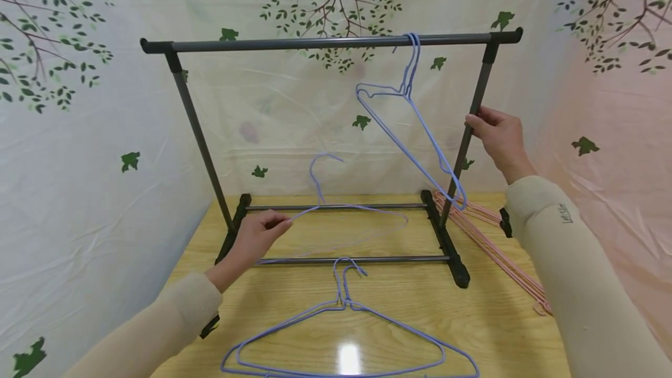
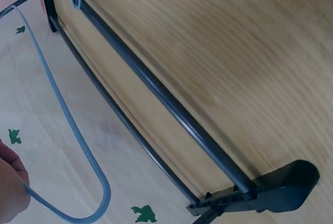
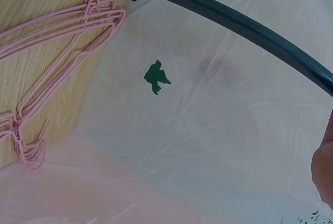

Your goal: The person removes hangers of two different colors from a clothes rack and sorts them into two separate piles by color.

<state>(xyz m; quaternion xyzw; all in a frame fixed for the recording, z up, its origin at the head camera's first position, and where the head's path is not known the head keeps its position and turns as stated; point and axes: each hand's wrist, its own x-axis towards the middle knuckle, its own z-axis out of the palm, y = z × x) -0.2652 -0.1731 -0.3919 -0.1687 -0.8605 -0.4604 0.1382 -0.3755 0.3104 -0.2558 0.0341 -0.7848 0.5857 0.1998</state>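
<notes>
My left hand (image 1: 257, 235) pinches a blue wire hanger (image 1: 304, 212) by one shoulder, its hook pointing up, within the frame of a dark clothes rack (image 1: 294, 44). In the left wrist view, the hanger's wire (image 2: 63, 107) runs up from the fingers, away from the rack's base bars. With its thumb and fingers, my right hand (image 1: 501, 139) grips the rack's right post (image 1: 475, 95). Blue hangers (image 1: 408, 89) hang by their hooks near the right end of the top bar. Two more blue hangers (image 1: 343, 302) lie overlapped on the table in front.
Several pink hangers (image 1: 493, 249) lie in a pile on the wooden table (image 1: 504, 319), right of the rack's black foot (image 1: 446, 244). Pale cloth with printed leaves (image 1: 252, 115) surrounds the table at the back and sides.
</notes>
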